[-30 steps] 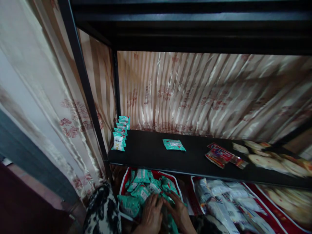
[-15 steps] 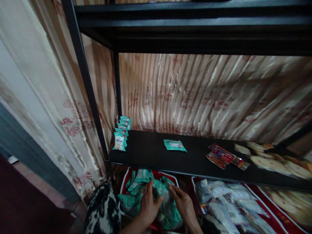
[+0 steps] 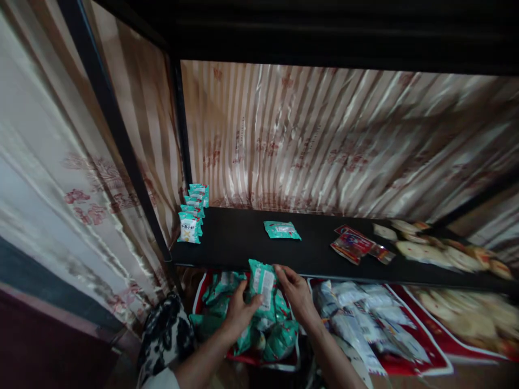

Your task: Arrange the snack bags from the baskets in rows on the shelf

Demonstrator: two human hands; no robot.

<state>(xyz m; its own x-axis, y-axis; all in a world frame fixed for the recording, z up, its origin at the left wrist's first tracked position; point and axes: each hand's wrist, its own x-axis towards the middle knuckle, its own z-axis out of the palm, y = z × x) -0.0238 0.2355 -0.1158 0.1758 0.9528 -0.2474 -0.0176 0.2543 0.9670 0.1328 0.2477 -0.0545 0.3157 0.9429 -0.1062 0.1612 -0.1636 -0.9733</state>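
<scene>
Between my hands, a green snack packet [image 3: 265, 285] stands upright above a red basket with a white rim [image 3: 198, 294]. My right hand [image 3: 295, 292] pinches its upper right edge. My left hand [image 3: 239, 310] holds the lower left side, its thumb lying across the front and its index finger raised at the edge. More green packets [image 3: 280, 341] fill the basket below. On the black shelf [image 3: 233, 237] above, a row of green packets [image 3: 190, 227] stands at the left end, and a single green packet [image 3: 283, 229] lies flat further right.
Red snack packages [image 3: 353, 246] and pale round packs [image 3: 430, 251] lie along the shelf to the right. Beneath are a basket of silvery packets [image 3: 365, 313] and another of pale packs [image 3: 466, 313]. A shelf post [image 3: 121, 146] and curtain [image 3: 52, 135] stand left.
A green packet has come up out of the pile between my two hands, and my right hand now pinches its edge. The camera view has tilted and shifted slightly.
</scene>
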